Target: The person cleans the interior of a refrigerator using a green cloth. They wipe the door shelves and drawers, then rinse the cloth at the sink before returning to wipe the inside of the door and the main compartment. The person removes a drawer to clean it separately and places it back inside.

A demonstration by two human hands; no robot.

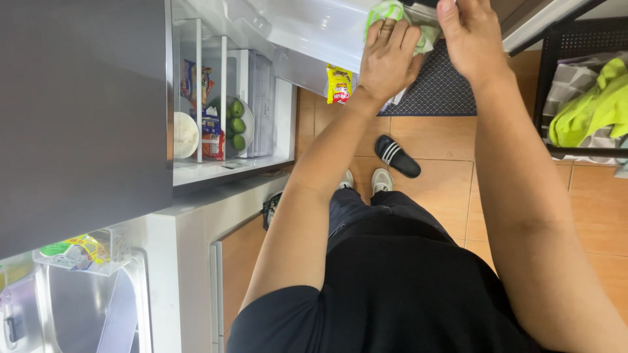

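- At the top of the view, against the open fridge door (314, 29), a green-and-white cloth (391, 13) lies bunched under both hands, running crosswise between them.
- Left hand (387, 55) presses flat on the cloth, fingers nearly straight, closed on nothing.
- Right hand (468, 36) sits just beside it, fingers curled at the cloth's far end; its grip is partly cut off.
- A yellow snack packet (339, 85) hangs just below.
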